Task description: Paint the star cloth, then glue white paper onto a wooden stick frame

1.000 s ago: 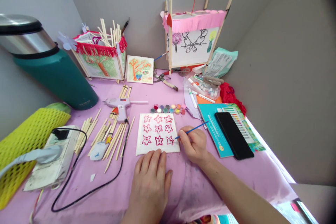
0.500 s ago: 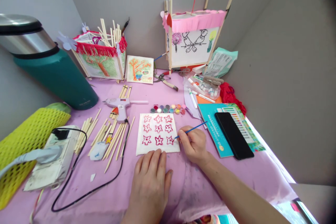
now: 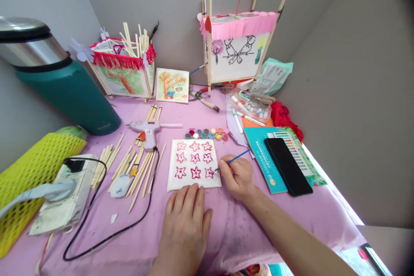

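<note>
A white square panel (image 3: 201, 183) with rows of red star outlines lies on the pink tablecloth. My right hand (image 3: 237, 177) is closed around a thin blue paintbrush (image 3: 239, 155), its tip at the lower right star. Flat on the near edge of the panel rest the fingertips of my left hand (image 3: 186, 220), stretched out and holding nothing. Just beyond the panel stand two rows of small paint pots (image 3: 207, 134) in various colours.
To the left are a glue gun (image 3: 148, 131) with a black cord, loose wooden sticks (image 3: 142, 177), a power strip (image 3: 66, 198) and a large teal bottle (image 3: 71, 95). On the right a black phone (image 3: 287, 166) lies on a teal booklet (image 3: 263, 159). Decorated lanterns (image 3: 239, 58) stand behind.
The paintbrush's rear end has shifted slightly left and my right hand has moved a little with it. My left hand stays on the panel's edge.
</note>
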### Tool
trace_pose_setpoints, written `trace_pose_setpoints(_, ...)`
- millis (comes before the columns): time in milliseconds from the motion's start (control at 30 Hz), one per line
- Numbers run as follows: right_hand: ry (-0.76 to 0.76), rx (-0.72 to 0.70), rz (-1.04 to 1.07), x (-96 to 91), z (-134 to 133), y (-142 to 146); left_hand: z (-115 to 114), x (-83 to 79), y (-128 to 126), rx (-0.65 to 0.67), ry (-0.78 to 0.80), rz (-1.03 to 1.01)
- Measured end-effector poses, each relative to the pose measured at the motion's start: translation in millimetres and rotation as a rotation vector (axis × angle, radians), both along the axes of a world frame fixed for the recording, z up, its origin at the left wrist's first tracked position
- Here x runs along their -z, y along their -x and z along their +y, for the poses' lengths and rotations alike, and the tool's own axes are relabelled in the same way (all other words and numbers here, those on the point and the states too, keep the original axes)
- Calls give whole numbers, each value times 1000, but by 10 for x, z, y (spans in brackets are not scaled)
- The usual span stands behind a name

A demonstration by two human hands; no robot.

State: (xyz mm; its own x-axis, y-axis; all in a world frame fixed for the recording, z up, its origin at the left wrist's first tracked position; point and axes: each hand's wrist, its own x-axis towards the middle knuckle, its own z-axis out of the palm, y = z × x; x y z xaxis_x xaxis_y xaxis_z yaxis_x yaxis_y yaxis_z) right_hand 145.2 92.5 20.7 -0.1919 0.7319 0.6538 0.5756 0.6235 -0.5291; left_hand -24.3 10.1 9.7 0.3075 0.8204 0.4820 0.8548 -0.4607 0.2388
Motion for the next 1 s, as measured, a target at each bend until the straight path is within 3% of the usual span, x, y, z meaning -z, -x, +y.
trace_pose_setpoints(1000, -23, -8, -17, -15, -13, -15, -3, 5, -5, -3, -5, -15)
